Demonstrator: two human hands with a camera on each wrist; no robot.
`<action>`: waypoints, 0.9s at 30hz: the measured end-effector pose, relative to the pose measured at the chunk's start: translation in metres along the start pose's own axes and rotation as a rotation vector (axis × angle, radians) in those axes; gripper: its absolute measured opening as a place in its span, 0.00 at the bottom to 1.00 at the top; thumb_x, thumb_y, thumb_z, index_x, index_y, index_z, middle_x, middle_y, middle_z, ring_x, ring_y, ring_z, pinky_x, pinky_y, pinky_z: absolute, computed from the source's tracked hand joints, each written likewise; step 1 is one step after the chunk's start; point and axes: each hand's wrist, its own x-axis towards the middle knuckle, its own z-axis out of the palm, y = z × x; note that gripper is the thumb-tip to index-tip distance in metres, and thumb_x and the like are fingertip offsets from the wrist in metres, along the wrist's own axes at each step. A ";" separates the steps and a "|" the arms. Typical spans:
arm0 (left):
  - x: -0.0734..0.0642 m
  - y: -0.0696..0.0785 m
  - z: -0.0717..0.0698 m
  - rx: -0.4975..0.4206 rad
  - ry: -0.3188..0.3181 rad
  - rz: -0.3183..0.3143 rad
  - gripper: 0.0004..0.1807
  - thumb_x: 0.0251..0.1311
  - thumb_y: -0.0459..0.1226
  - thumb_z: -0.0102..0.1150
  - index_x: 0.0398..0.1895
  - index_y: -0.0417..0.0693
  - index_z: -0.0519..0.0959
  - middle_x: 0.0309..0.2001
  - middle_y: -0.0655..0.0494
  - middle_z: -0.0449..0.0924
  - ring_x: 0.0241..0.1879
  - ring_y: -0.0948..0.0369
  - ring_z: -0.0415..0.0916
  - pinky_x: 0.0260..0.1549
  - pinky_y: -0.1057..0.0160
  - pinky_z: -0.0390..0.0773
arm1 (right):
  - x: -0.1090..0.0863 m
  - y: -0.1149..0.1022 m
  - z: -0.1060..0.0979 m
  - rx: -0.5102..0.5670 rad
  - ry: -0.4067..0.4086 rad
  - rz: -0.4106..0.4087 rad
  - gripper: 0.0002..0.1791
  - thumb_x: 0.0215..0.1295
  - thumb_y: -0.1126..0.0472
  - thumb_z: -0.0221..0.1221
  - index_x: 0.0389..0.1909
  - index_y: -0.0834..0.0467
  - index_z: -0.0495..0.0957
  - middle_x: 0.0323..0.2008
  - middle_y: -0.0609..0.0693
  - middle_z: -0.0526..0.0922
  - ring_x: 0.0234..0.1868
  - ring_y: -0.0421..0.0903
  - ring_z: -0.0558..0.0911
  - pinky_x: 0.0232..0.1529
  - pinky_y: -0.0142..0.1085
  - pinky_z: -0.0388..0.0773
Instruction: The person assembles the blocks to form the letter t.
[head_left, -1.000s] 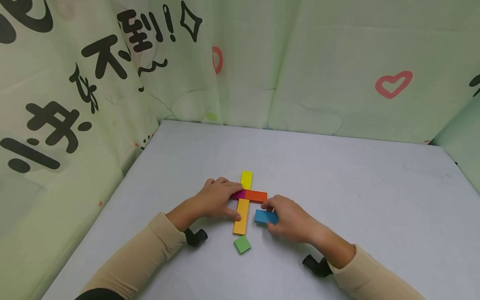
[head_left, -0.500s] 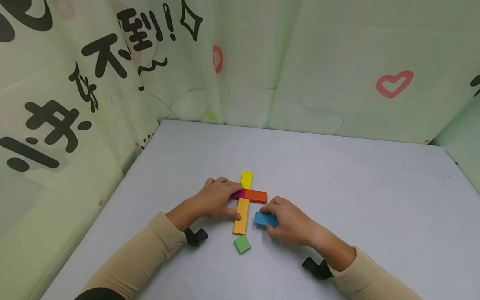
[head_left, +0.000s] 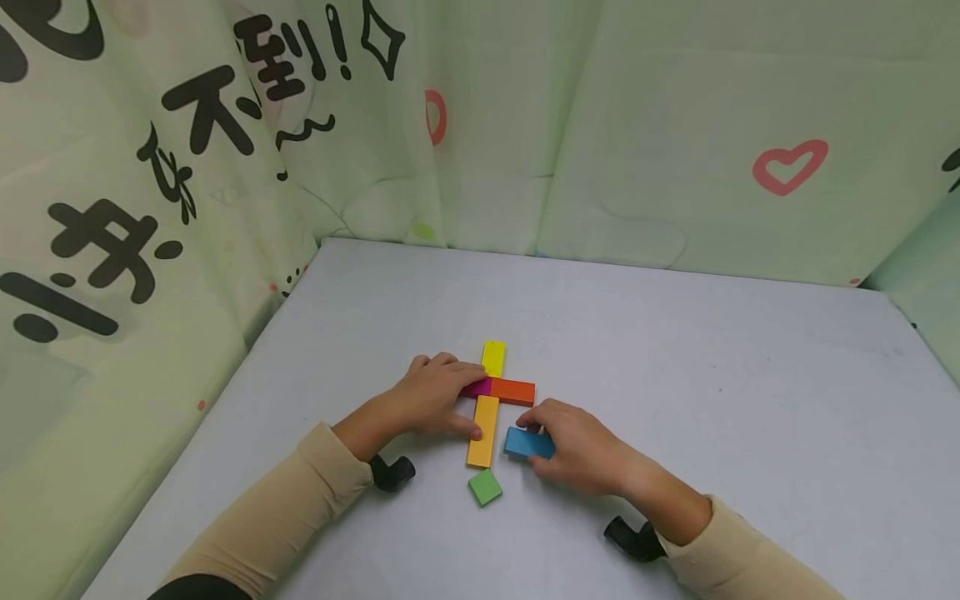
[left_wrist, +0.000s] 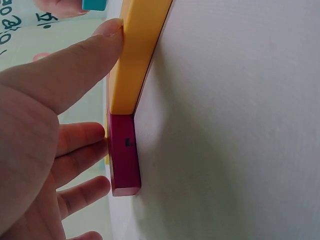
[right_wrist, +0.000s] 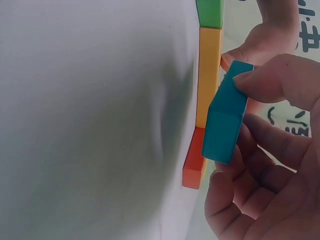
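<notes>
My right hand [head_left: 581, 446] pinches a blue block [head_left: 527, 442] between thumb and fingers. In the right wrist view the blue block [right_wrist: 224, 117] is held slanted. My left hand [head_left: 431, 396] lies over the arrangement, its thumb touching a yellow-orange block [head_left: 483, 429] and its fingertips at a magenta block [head_left: 478, 388]. Those fingers look nearly straight in the left wrist view, beside the magenta block [left_wrist: 124, 155]. An orange-red block [head_left: 513, 392] runs right from the magenta one, and a bright yellow block [head_left: 493, 358] points away behind them. A green block [head_left: 484, 488] sits turned at the near end of the yellow-orange block.
A white table [head_left: 675, 375] carries the blocks. Pale green curtains [head_left: 645, 125] with black characters and pink hearts hang behind and at the left. Black curved pieces [head_left: 633, 537] stick out at both wrists.
The right hand has shifted slightly toward the near side with the blue block, which has turned a little and moved slightly left. The left hand and the other blocks stay in place.
</notes>
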 end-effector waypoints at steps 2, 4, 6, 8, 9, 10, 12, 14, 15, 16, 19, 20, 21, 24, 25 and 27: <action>-0.001 0.000 0.000 0.000 0.000 0.002 0.47 0.50 0.61 0.71 0.72 0.53 0.70 0.70 0.57 0.69 0.66 0.53 0.62 0.60 0.46 0.62 | 0.000 -0.001 0.000 0.005 -0.003 -0.006 0.20 0.59 0.64 0.68 0.53 0.61 0.79 0.46 0.48 0.80 0.44 0.45 0.78 0.48 0.42 0.79; -0.001 0.000 0.000 -0.002 -0.001 0.003 0.47 0.51 0.61 0.71 0.72 0.53 0.70 0.70 0.57 0.69 0.66 0.53 0.62 0.60 0.46 0.62 | 0.000 -0.002 0.001 0.002 -0.003 -0.013 0.20 0.59 0.64 0.68 0.53 0.62 0.79 0.46 0.49 0.80 0.43 0.45 0.78 0.48 0.41 0.79; -0.001 0.000 0.000 -0.003 -0.001 0.003 0.47 0.51 0.61 0.71 0.72 0.53 0.70 0.70 0.57 0.69 0.66 0.53 0.62 0.60 0.46 0.62 | -0.001 -0.003 0.002 -0.004 -0.003 -0.016 0.20 0.59 0.64 0.68 0.53 0.62 0.79 0.46 0.49 0.81 0.43 0.45 0.78 0.48 0.41 0.79; -0.001 0.000 0.000 -0.006 -0.001 0.003 0.47 0.51 0.61 0.71 0.72 0.53 0.69 0.70 0.57 0.69 0.66 0.53 0.62 0.60 0.46 0.62 | -0.001 -0.004 0.002 -0.005 -0.005 -0.014 0.20 0.59 0.64 0.68 0.52 0.62 0.79 0.46 0.49 0.81 0.43 0.45 0.78 0.48 0.42 0.79; -0.001 0.000 0.000 -0.008 -0.001 0.003 0.47 0.51 0.61 0.71 0.72 0.53 0.69 0.70 0.57 0.69 0.66 0.53 0.62 0.60 0.46 0.62 | -0.001 -0.004 0.002 -0.003 -0.009 -0.010 0.20 0.58 0.64 0.68 0.52 0.62 0.80 0.46 0.49 0.80 0.44 0.45 0.78 0.48 0.42 0.79; -0.002 0.000 -0.001 -0.010 -0.001 0.002 0.47 0.51 0.61 0.71 0.72 0.53 0.69 0.70 0.57 0.69 0.66 0.53 0.62 0.60 0.46 0.62 | -0.001 -0.005 0.003 -0.002 -0.015 -0.007 0.20 0.58 0.64 0.69 0.52 0.62 0.80 0.45 0.49 0.80 0.44 0.46 0.78 0.48 0.43 0.79; -0.002 0.000 0.000 -0.009 0.000 0.002 0.47 0.51 0.61 0.71 0.72 0.53 0.69 0.70 0.57 0.69 0.66 0.53 0.62 0.60 0.46 0.62 | -0.001 -0.006 0.004 0.000 -0.030 0.001 0.21 0.57 0.63 0.69 0.52 0.62 0.80 0.45 0.49 0.80 0.45 0.46 0.78 0.49 0.43 0.80; -0.002 0.000 0.000 -0.008 0.000 0.002 0.47 0.51 0.61 0.71 0.72 0.53 0.69 0.70 0.58 0.69 0.66 0.53 0.62 0.60 0.46 0.62 | -0.002 -0.007 0.005 0.002 -0.049 0.006 0.21 0.57 0.63 0.69 0.52 0.61 0.80 0.44 0.48 0.79 0.45 0.46 0.77 0.49 0.43 0.80; -0.002 0.000 0.000 -0.008 0.001 0.002 0.47 0.50 0.61 0.71 0.72 0.53 0.70 0.70 0.58 0.69 0.66 0.53 0.62 0.60 0.46 0.62 | -0.003 -0.007 0.005 0.003 -0.057 0.007 0.21 0.57 0.63 0.69 0.52 0.61 0.80 0.43 0.48 0.79 0.45 0.46 0.77 0.49 0.43 0.80; -0.002 0.000 0.000 -0.007 0.001 0.002 0.47 0.50 0.61 0.71 0.72 0.53 0.70 0.70 0.57 0.69 0.66 0.53 0.62 0.60 0.46 0.62 | -0.003 -0.008 0.005 0.000 -0.061 0.006 0.21 0.57 0.63 0.69 0.52 0.61 0.81 0.43 0.48 0.78 0.45 0.45 0.76 0.49 0.43 0.80; -0.002 0.000 0.000 -0.007 -0.001 0.002 0.47 0.51 0.61 0.71 0.72 0.53 0.70 0.70 0.57 0.69 0.66 0.52 0.62 0.60 0.46 0.62 | -0.004 -0.009 0.007 0.000 -0.071 0.005 0.21 0.56 0.62 0.69 0.52 0.61 0.81 0.42 0.47 0.78 0.44 0.45 0.76 0.49 0.43 0.79; -0.002 0.000 0.000 -0.006 -0.001 0.002 0.47 0.51 0.61 0.71 0.72 0.53 0.69 0.70 0.57 0.69 0.66 0.52 0.62 0.60 0.46 0.62 | -0.004 -0.009 0.007 -0.002 -0.074 0.005 0.21 0.56 0.62 0.69 0.51 0.60 0.81 0.42 0.47 0.78 0.44 0.45 0.76 0.49 0.43 0.79; -0.002 0.000 0.000 -0.005 -0.003 0.002 0.47 0.51 0.62 0.71 0.72 0.53 0.69 0.70 0.57 0.69 0.66 0.52 0.62 0.60 0.45 0.62 | -0.005 -0.010 0.007 -0.003 -0.075 0.004 0.21 0.56 0.62 0.69 0.51 0.60 0.81 0.41 0.46 0.78 0.44 0.44 0.76 0.48 0.43 0.79; -0.001 -0.001 0.000 0.001 -0.005 0.002 0.47 0.51 0.62 0.70 0.72 0.53 0.69 0.70 0.58 0.69 0.66 0.53 0.62 0.60 0.46 0.62 | -0.006 -0.011 0.008 -0.008 -0.078 -0.001 0.20 0.55 0.62 0.69 0.51 0.60 0.81 0.41 0.45 0.77 0.44 0.44 0.75 0.48 0.43 0.79; -0.001 -0.001 0.000 0.003 -0.005 0.001 0.47 0.51 0.62 0.70 0.72 0.53 0.69 0.70 0.58 0.69 0.66 0.53 0.62 0.60 0.46 0.62 | -0.006 -0.011 0.008 -0.010 -0.078 -0.003 0.20 0.55 0.62 0.69 0.50 0.60 0.81 0.41 0.45 0.77 0.44 0.44 0.75 0.48 0.43 0.79; -0.001 -0.001 0.000 0.005 -0.005 0.000 0.47 0.51 0.62 0.70 0.72 0.53 0.69 0.70 0.58 0.68 0.66 0.53 0.62 0.60 0.46 0.62 | -0.007 -0.011 0.008 -0.011 -0.078 -0.010 0.20 0.56 0.62 0.68 0.50 0.59 0.81 0.40 0.44 0.77 0.43 0.43 0.75 0.47 0.42 0.79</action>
